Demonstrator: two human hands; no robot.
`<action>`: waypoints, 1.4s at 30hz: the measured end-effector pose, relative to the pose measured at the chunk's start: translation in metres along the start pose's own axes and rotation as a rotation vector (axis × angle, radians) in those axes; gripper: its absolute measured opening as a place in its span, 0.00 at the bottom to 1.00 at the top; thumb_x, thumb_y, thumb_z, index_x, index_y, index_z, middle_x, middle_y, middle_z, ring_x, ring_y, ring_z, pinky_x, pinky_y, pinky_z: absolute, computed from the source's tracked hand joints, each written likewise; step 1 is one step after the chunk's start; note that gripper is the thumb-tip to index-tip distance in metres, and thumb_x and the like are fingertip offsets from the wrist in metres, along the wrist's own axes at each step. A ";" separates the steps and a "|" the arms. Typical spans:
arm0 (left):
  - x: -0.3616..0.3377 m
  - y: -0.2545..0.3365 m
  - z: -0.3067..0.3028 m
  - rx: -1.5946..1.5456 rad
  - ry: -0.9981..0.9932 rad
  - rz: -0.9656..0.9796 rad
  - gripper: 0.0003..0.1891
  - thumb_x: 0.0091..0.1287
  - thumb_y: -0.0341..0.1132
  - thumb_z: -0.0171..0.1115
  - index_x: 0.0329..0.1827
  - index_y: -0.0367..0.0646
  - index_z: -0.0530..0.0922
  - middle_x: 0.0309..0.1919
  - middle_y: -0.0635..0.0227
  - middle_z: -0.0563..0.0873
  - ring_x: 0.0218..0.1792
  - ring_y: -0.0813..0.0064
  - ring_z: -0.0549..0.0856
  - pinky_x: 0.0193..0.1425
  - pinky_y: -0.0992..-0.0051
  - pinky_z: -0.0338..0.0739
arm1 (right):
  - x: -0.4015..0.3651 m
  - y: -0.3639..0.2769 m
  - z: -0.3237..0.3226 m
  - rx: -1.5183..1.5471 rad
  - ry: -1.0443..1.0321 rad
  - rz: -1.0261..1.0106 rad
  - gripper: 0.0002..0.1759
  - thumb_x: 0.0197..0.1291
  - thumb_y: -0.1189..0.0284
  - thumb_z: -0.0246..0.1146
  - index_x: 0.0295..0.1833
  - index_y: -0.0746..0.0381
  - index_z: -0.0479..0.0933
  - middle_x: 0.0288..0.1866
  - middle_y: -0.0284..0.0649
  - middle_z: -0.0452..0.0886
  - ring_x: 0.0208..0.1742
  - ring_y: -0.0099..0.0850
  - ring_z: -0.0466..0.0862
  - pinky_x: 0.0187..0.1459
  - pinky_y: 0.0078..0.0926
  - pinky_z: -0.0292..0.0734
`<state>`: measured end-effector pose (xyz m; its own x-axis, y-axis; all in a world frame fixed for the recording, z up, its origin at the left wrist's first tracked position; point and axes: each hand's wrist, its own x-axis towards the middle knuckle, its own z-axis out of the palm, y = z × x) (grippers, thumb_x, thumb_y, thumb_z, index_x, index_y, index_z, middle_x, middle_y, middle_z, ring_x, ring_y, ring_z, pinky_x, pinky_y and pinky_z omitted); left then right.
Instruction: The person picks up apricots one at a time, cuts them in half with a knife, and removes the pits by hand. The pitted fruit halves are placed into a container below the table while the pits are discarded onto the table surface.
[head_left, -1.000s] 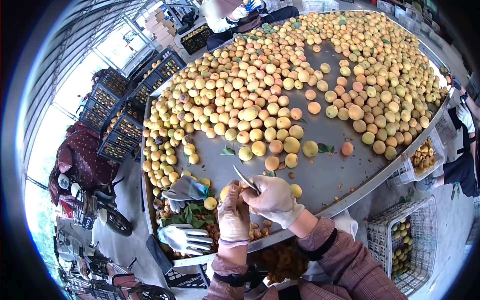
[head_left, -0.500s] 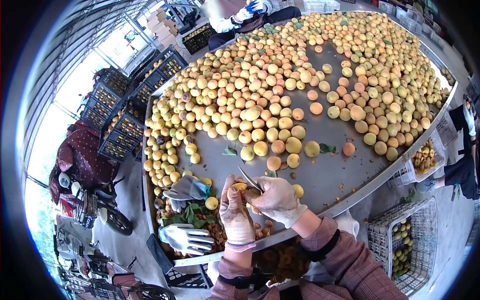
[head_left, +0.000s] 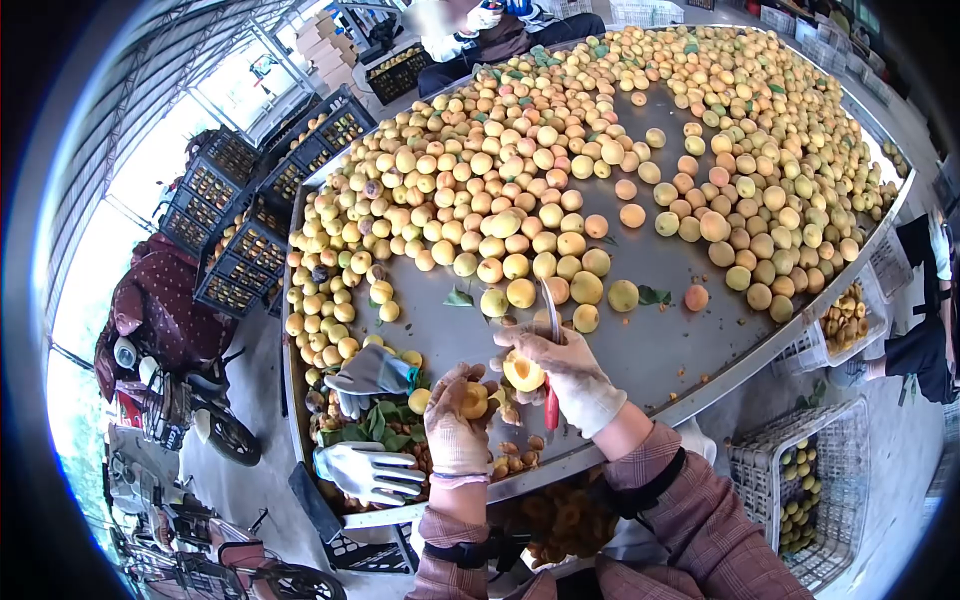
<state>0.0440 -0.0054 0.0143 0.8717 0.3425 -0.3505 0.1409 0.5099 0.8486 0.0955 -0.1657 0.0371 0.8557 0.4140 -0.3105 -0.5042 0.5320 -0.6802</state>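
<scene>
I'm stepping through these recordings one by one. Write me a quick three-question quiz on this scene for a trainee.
1. Which grip holds the knife, left or right?
2. True or false: both loose gloves lie on the floor.
3. The fruit held alongside the knife is: A) whole; B) cut open; C) mashed.

Key:
1. The right grip.
2. False; the loose gloves lie within the rim of the metal table.
3. B.

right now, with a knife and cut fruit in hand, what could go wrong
The exposed silver blade of the red-handled knife rises from the gloved right hand, so it might nick the gloved left hand nearby. The right hand also holds a round yellow-orange cut fruit half, which could slip onto the grey metal table.
</scene>
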 end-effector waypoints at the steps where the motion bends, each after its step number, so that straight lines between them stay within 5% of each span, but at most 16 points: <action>1: -0.002 0.002 -0.002 0.042 -0.054 -0.021 0.16 0.71 0.40 0.56 0.53 0.37 0.78 0.41 0.62 0.84 0.35 0.74 0.85 0.34 0.77 0.81 | 0.004 0.006 -0.005 0.115 -0.058 -0.037 0.16 0.66 0.63 0.61 0.50 0.63 0.78 0.40 0.41 0.85 0.33 0.23 0.84 0.25 0.20 0.80; 5: -0.028 0.013 0.009 0.149 -0.232 -0.210 0.18 0.71 0.45 0.60 0.52 0.39 0.80 0.34 0.67 0.85 0.32 0.82 0.83 0.28 0.83 0.75 | 0.007 0.017 0.002 0.017 -0.073 -0.228 0.12 0.67 0.70 0.60 0.50 0.66 0.78 0.44 0.41 0.84 0.42 0.27 0.84 0.43 0.21 0.80; 8: -0.030 0.010 0.016 0.418 -0.210 -0.025 0.20 0.68 0.46 0.64 0.49 0.36 0.79 0.34 0.68 0.85 0.34 0.79 0.84 0.36 0.81 0.77 | 0.006 0.031 0.004 -0.415 -0.171 -0.332 0.14 0.68 0.70 0.59 0.54 0.67 0.78 0.45 0.39 0.83 0.44 0.22 0.80 0.51 0.22 0.77; 10: -0.030 0.015 0.013 0.375 -0.198 -0.063 0.16 0.66 0.40 0.67 0.49 0.36 0.80 0.35 0.70 0.85 0.35 0.82 0.83 0.38 0.83 0.76 | 0.004 0.028 0.005 -0.286 -0.225 -0.342 0.17 0.69 0.68 0.58 0.58 0.66 0.76 0.45 0.38 0.83 0.42 0.18 0.79 0.42 0.17 0.78; 14: -0.045 0.033 0.014 0.346 -0.231 -0.065 0.16 0.65 0.27 0.64 0.56 0.32 0.78 0.40 0.65 0.86 0.36 0.82 0.84 0.40 0.83 0.79 | -0.002 -0.018 -0.018 -0.051 0.170 -0.254 0.22 0.67 0.57 0.61 0.56 0.62 0.77 0.41 0.42 0.85 0.17 0.18 0.77 0.20 0.12 0.68; 17: -0.076 0.046 0.006 0.507 -0.468 -0.246 0.23 0.61 0.24 0.67 0.61 0.33 0.75 0.42 0.65 0.86 0.44 0.78 0.84 0.51 0.81 0.77 | -0.002 -0.038 -0.045 0.100 0.212 -0.360 0.25 0.65 0.53 0.60 0.56 0.62 0.77 0.36 0.43 0.85 0.17 0.20 0.76 0.19 0.15 0.66; 20: -0.081 0.055 0.002 0.863 -0.913 -0.111 0.28 0.59 0.27 0.72 0.63 0.35 0.73 0.55 0.64 0.81 0.57 0.74 0.78 0.65 0.71 0.69 | -0.006 -0.046 -0.072 0.242 0.091 -0.452 0.26 0.67 0.53 0.58 0.55 0.66 0.76 0.35 0.43 0.85 0.18 0.23 0.76 0.18 0.19 0.65; 23: -0.049 0.063 0.007 0.917 -0.663 -0.047 0.26 0.61 0.30 0.70 0.63 0.35 0.73 0.56 0.63 0.80 0.55 0.74 0.78 0.61 0.73 0.71 | -0.016 -0.065 -0.090 0.547 0.003 -0.494 0.24 0.66 0.51 0.59 0.56 0.59 0.76 0.39 0.42 0.85 0.21 0.25 0.78 0.19 0.20 0.69; 26: 0.011 0.045 0.028 0.829 -0.311 -0.107 0.18 0.65 0.31 0.64 0.57 0.33 0.77 0.45 0.65 0.85 0.43 0.80 0.82 0.48 0.80 0.76 | -0.012 -0.058 -0.095 0.769 0.353 -0.494 0.19 0.64 0.58 0.63 0.55 0.57 0.78 0.31 0.34 0.79 0.21 0.24 0.73 0.22 0.23 0.69; 28: 0.050 0.025 0.050 1.025 -0.427 0.125 0.17 0.67 0.35 0.62 0.54 0.31 0.79 0.33 0.70 0.83 0.33 0.81 0.80 0.42 0.79 0.75 | -0.019 -0.043 -0.092 0.525 0.166 -0.252 0.18 0.64 0.62 0.63 0.56 0.58 0.77 0.25 0.30 0.71 0.19 0.23 0.67 0.21 0.23 0.63; 32: 0.089 -0.017 0.096 1.772 -0.444 0.126 0.25 0.65 0.50 0.61 0.55 0.37 0.79 0.35 0.60 0.86 0.38 0.72 0.84 0.45 0.72 0.77 | -0.029 -0.046 -0.063 0.219 0.070 -0.318 0.18 0.65 0.69 0.57 0.59 0.62 0.76 0.23 0.26 0.65 0.18 0.17 0.62 0.20 0.15 0.56; 34: 0.087 -0.032 0.101 2.002 -0.434 0.358 0.23 0.65 0.41 0.63 0.59 0.35 0.76 0.37 0.62 0.86 0.40 0.73 0.85 0.47 0.74 0.78 | -0.027 -0.046 -0.065 0.226 0.088 -0.304 0.19 0.64 0.70 0.57 0.58 0.65 0.76 0.23 0.27 0.67 0.18 0.18 0.63 0.20 0.15 0.58; 35: 0.095 -0.038 0.095 2.004 -0.441 0.365 0.23 0.65 0.41 0.63 0.59 0.35 0.76 0.37 0.62 0.86 0.40 0.73 0.85 0.47 0.74 0.78 | -0.028 -0.047 -0.064 0.175 0.088 -0.313 0.20 0.62 0.70 0.59 0.59 0.66 0.75 0.22 0.28 0.67 0.18 0.17 0.64 0.20 0.15 0.59; 37: 0.106 -0.043 0.080 1.260 -0.547 0.074 0.27 0.60 0.34 0.68 0.63 0.39 0.74 0.40 0.60 0.86 0.42 0.70 0.86 0.48 0.73 0.80 | -0.036 -0.054 -0.055 0.081 0.094 -0.301 0.20 0.60 0.70 0.60 0.57 0.68 0.77 0.21 0.29 0.68 0.18 0.17 0.64 0.19 0.16 0.58; 40: 0.057 -0.003 0.078 0.616 -0.528 0.020 0.29 0.60 0.18 0.61 0.67 0.34 0.67 0.49 0.63 0.82 0.45 0.71 0.85 0.49 0.77 0.80 | -0.038 -0.055 -0.047 0.035 0.114 -0.207 0.18 0.58 0.73 0.60 0.53 0.69 0.78 0.22 0.30 0.70 0.19 0.17 0.66 0.19 0.16 0.60; 42: 0.045 0.004 0.059 0.394 -0.563 0.045 0.31 0.63 0.22 0.60 0.71 0.37 0.64 0.54 0.60 0.79 0.51 0.66 0.83 0.55 0.72 0.80 | -0.036 -0.050 -0.042 -0.013 0.098 -0.130 0.16 0.57 0.75 0.60 0.50 0.69 0.79 0.22 0.30 0.71 0.19 0.18 0.68 0.19 0.16 0.61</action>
<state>0.1114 -0.0349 0.0255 0.9767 -0.1598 -0.1430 0.1663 0.1434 0.9756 0.0951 -0.2383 0.0542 0.9212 0.2679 -0.2822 -0.3875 0.5666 -0.7272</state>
